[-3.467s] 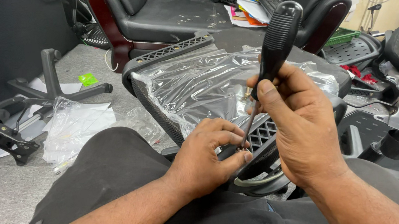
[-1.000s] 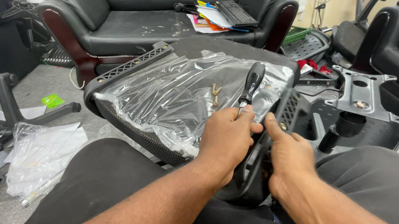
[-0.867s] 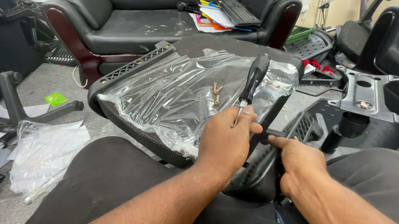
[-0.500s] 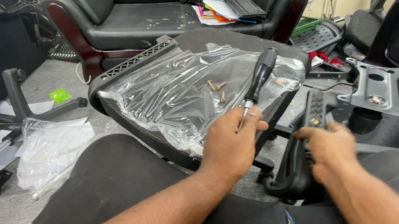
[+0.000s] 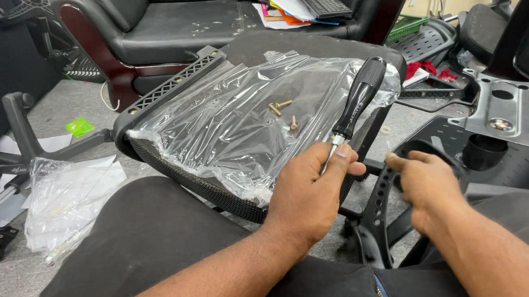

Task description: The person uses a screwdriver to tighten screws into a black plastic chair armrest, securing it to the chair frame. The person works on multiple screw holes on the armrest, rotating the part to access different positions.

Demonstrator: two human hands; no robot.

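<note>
Screwdriver [image 5: 357, 101]: in the head view the left hand [image 5: 313, 193] is closed around its metal shaft near the tip, the black handle slanting up and away over the plastic-wrapped seat [image 5: 242, 124] that rests on the person's lap. Three brass screws [image 5: 281, 110] lie on the wrap just beyond that hand. The right hand [image 5: 428, 183], a little blurred, curls around the rim of a black plastic armrest part [image 5: 384, 208] beside the left hand. This looks like the step of bringing the part into place against the seat. Next would call for seating it squarely, then picking a screw.
</note>
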